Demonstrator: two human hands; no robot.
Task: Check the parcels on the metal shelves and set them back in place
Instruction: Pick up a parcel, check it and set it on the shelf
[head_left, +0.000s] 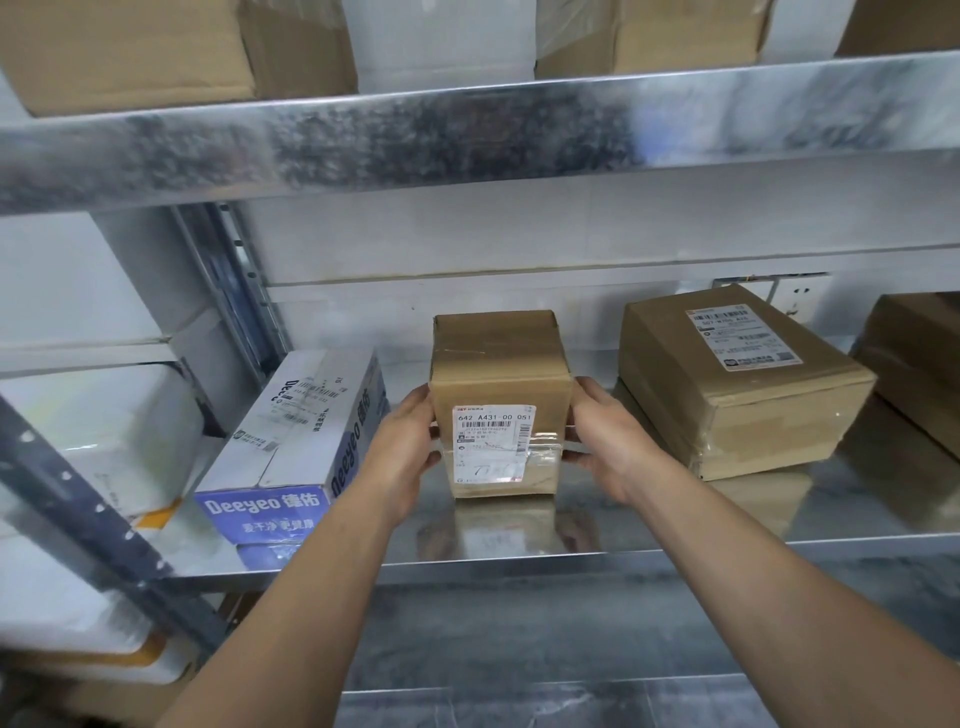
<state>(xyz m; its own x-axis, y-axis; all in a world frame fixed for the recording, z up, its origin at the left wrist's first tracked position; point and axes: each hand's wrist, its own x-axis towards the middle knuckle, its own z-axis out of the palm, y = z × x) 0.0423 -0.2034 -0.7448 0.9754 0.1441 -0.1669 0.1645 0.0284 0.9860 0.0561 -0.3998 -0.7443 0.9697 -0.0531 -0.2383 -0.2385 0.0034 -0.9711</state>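
So the small brown parcel (498, 374) was sitting upright about mid-shelf on the shiny metal shelf (675, 525), bottom edge looking like it was down on the metal, with its reflection right under it. Both hands were clamped on it: the left hand (402, 452) was wrapped round the parcel's left side and the right hand (608, 441) round its right side, thumbs hooked onto the front face. The front of the parcel had a white shipping label (493, 423) with a barcode and "642 A431-00 051" on it, plus clear tape across the lower part. Just left of the parcel, close behind the left hand, was a white and blue Deeyeo box (296, 441), angled a bit. Further left of that were some white boxes (93, 431), too blurry to say much about. To the right of the parcel, with a gap between, a wider flat brown parcel (727, 395) lay on top of another flat one, label facing up. Beyond that, at the far right, there was one more brown box (919, 353). Above the parcel ran the upper shelf (467, 140), with big cartons (130, 52) on it.
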